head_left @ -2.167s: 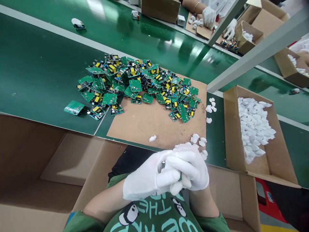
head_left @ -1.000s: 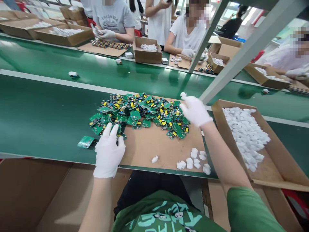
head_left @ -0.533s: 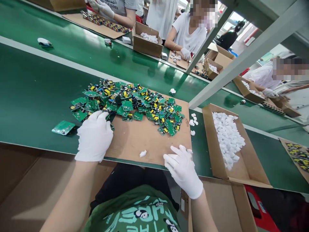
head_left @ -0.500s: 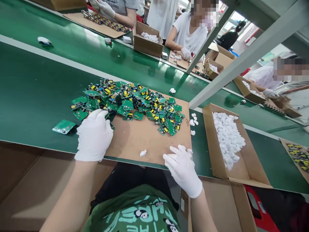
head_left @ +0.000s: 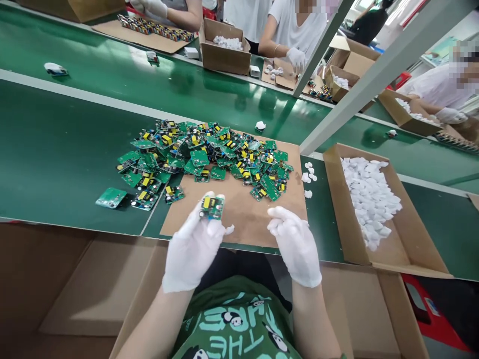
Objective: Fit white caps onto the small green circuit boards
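My left hand [head_left: 192, 244], in a white glove, pinches a small green circuit board [head_left: 212, 207] with a yellow part, held up over the near edge of a brown cardboard sheet [head_left: 247, 219]. My right hand [head_left: 295, 242], also gloved, hovers at the sheet's near right corner with its fingers curled together; what they hold is hidden. A heap of several green circuit boards [head_left: 209, 154] covers the far half of the sheet. One white plastic piece [head_left: 229, 230] lies beside my left thumb.
An open carton [head_left: 337, 204] of white plastic pieces [head_left: 370, 194] stands to the right, with loose pieces [head_left: 309, 177] beside it. A lone board [head_left: 111, 197] lies at left on the green belt [head_left: 56, 149]. A grey slanted post [head_left: 359, 85] crosses above. Gloved co-workers sit across.
My left hand lifted a board from the heap's near left edge and brought it toward the middle. My right hand rose from the white pieces at the sheet's corner with its fingers curled.
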`<state>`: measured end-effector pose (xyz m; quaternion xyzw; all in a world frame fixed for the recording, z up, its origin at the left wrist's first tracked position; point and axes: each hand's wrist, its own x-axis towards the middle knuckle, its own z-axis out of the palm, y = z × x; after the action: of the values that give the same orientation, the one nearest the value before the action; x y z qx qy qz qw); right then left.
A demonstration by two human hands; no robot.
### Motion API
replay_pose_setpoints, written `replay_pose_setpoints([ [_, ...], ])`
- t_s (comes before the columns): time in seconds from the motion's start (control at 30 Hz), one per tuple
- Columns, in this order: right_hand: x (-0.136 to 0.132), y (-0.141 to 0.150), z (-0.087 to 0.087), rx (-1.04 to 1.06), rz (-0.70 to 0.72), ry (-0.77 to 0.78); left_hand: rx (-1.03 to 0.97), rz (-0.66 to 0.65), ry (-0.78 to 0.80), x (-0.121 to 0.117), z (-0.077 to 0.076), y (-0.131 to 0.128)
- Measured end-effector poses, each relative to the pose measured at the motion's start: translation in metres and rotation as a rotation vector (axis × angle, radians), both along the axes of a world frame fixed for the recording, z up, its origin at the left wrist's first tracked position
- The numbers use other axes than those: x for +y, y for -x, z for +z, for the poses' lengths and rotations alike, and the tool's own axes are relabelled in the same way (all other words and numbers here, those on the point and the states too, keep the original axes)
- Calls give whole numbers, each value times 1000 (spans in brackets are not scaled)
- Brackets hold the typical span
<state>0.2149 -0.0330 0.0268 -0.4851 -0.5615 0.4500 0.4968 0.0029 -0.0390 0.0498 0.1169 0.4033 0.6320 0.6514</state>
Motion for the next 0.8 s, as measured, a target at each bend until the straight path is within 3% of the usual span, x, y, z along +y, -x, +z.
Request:
replay_pose_setpoints([
  [0.13, -4, 4, 4, 320, -31, 203, -379, -78, 2, -5, -4, -18],
  [0.23, -7, 3, 10, 314, 7, 237, -442, -110, -45, -9, -4, -24],
  [0.37, -11, -3, 15, 227, 112, 154, -427, -158, -19, -14, -5, -25],
  [0.6, -18, -6, 9, 369, 219, 187, -300, -246, 34, -22, -6, -28],
  [0.8, -23, -5, -2, 140, 58, -14, -128, -291, -13, -25, -6, -33],
])
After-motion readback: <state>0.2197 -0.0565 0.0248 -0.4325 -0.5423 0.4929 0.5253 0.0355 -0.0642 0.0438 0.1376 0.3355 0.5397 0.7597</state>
